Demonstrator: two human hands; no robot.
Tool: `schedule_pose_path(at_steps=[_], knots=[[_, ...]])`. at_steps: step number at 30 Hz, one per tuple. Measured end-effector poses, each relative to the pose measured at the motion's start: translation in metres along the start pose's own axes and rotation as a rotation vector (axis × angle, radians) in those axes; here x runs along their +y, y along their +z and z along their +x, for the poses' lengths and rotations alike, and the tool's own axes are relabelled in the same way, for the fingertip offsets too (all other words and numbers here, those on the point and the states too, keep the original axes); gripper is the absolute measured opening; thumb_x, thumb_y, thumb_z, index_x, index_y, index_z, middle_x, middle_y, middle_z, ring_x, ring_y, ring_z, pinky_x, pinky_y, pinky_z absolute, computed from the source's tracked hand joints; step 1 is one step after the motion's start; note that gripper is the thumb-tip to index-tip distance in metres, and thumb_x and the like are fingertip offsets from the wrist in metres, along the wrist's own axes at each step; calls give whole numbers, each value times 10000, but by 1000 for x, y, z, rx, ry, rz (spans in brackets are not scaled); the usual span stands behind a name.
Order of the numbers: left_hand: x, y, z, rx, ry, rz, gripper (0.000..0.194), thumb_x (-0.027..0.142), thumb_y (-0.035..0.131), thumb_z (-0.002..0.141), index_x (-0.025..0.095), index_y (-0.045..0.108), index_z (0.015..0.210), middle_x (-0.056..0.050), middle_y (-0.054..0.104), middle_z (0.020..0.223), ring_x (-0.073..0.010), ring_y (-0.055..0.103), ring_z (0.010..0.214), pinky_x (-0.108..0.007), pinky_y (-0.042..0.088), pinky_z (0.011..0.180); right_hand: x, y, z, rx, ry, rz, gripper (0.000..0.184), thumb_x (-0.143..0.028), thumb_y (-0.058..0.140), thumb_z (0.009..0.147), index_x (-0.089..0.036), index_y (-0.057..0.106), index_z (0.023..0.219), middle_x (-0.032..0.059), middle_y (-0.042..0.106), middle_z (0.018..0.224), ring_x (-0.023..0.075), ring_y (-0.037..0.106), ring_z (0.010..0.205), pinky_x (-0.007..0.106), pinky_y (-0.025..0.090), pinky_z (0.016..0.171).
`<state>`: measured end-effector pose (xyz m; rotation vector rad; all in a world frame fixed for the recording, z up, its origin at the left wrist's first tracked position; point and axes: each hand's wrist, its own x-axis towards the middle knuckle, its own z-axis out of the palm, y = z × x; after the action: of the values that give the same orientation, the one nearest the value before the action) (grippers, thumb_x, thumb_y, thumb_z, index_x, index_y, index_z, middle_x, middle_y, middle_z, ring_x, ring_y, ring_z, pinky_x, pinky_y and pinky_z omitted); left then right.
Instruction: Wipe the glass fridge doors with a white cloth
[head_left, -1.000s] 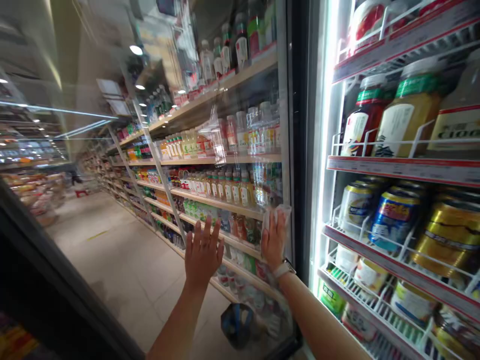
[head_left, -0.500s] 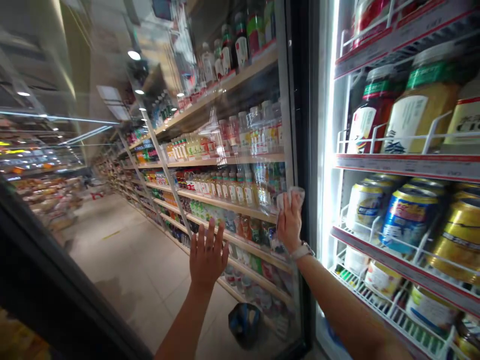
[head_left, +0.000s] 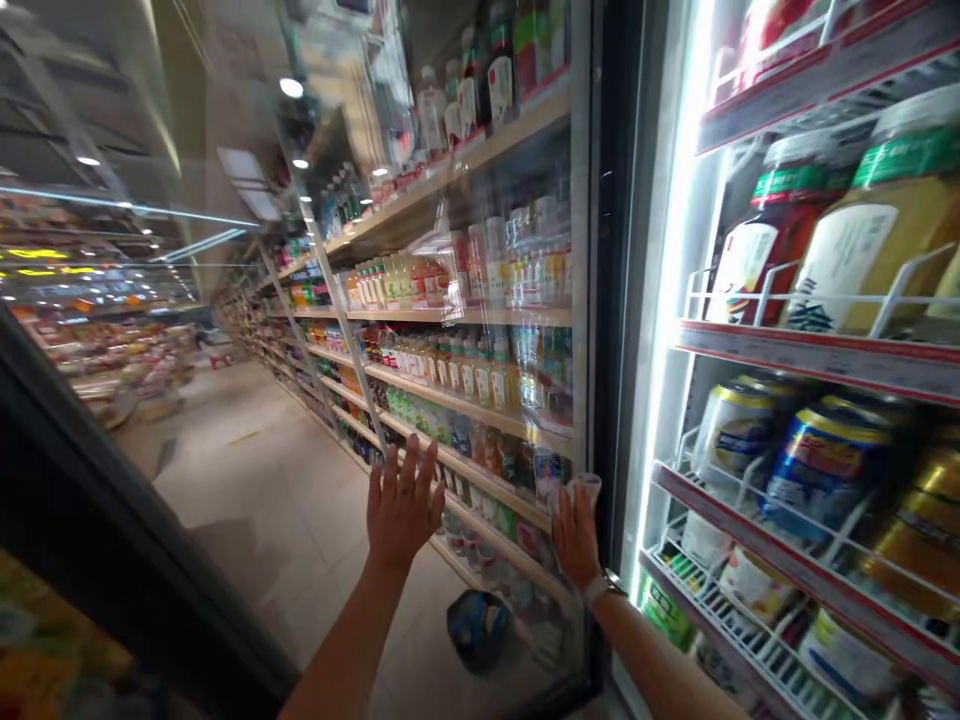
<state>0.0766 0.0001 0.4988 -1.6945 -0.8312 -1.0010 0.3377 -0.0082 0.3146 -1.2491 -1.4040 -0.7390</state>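
Note:
My left hand lies with spread fingers against the clear glass of the open cooler door. It holds nothing. Lower on the pane, close to the door's dark edge, my right hand presses a crumpled white cloth to the glass. Much of the cloth is hidden under the fingers. A watch or band circles my right wrist.
On the right, cooler racks carry bottles and cans behind wire guards. Shelves of drinks show through the glass. A dark bag or bin is on the floor beyond the door.
My right hand has slid down the pane with the white cloth. My left hand stays spread in nearly the same place, and the view has shifted slightly.

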Motion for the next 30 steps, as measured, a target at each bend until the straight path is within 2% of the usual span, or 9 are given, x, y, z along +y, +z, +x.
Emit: schedule_pose_path(at_steps=[4, 10, 12, 14, 17, 20, 23, 26, 30], knots=[[4, -3, -1, -19, -14, 26, 725, 314, 582, 893, 226, 249, 1531, -66, 311, 1557, -238, 149, 1490, -413, 130, 1238, -2, 2, 16, -37, 0, 41, 647, -227, 357, 969, -280, 113, 1566, 134, 224, 1604, 370, 226, 1471, 655, 413, 1047], [7, -7, -4, -33, -25, 40, 685, 313, 539, 911, 224, 255, 1529, -74, 377, 1529, -237, 178, 1486, -412, 141, 1231, -37, -19, 160, -52, -162, 77, 518, -309, 383, 996, -234, 329, 1505, 122, 346, 1564, 300, 217, 1484, 617, 265, 1152], [8, -7, -5, -45, -32, 27, 679, 326, 528, 916, 227, 254, 1529, -73, 389, 1525, -232, 178, 1488, -407, 141, 1229, -55, -25, 191, -54, -221, 96, 539, -314, 406, 993, -198, 315, 1512, 128, 343, 1569, 282, 221, 1485, 572, 260, 1168], [8, -8, -6, -54, -36, 13, 681, 339, 525, 918, 233, 248, 1531, -71, 401, 1519, -223, 179, 1489, -400, 136, 1228, -70, -24, 194, -88, -286, 132, 570, -294, 422, 989, -169, 278, 1526, 138, 343, 1569, 265, 250, 1477, 525, 270, 1173], [6, -11, -8, -86, -35, 2, 683, 325, 524, 917, 235, 245, 1533, -72, 394, 1524, -230, 192, 1487, -401, 158, 1219, -81, -16, 157, -193, -443, 217, 578, -179, 401, 976, -165, 255, 1535, 131, 416, 1529, 227, 363, 1427, 455, 310, 1158], [2, -16, -9, -152, -10, -51, 653, 288, 486, 920, 216, 263, 1529, -89, 366, 1541, -255, 245, 1472, -411, 225, 1194, -84, -9, 107, -286, -630, 309, 569, -59, 333, 951, -213, 349, 1498, 63, 553, 1429, 148, 509, 1313, 353, 399, 1099], [-2, -20, -11, -165, 32, -148, 629, 275, 451, 921, 175, 286, 1520, -116, 380, 1535, -259, 267, 1466, -416, 263, 1177, -81, -11, 90, -346, -773, 372, 500, -77, 314, 976, -263, 488, 1407, -1, 630, 1344, 105, 579, 1223, 295, 474, 1027], [-9, -25, -12, -150, 68, -296, 648, 277, 443, 923, 138, 252, 1527, -149, 395, 1525, -260, 267, 1467, -435, 298, 1163, -83, -17, 123, -365, -808, 383, 437, -142, 330, 1004, -289, 547, 1353, -14, 622, 1351, 116, 570, 1241, 299, 503, 1016], [-41, -47, -2, -181, 182, -431, 647, 262, 392, 944, 138, 180, 1543, -164, 326, 1560, -229, 301, 1456, -398, 374, 1122, -115, -27, 212, -161, -555, 357, 419, -184, 335, 1006, -240, 549, 1362, 42, 557, 1419, 181, 473, 1354, 374, 464, 1098]])
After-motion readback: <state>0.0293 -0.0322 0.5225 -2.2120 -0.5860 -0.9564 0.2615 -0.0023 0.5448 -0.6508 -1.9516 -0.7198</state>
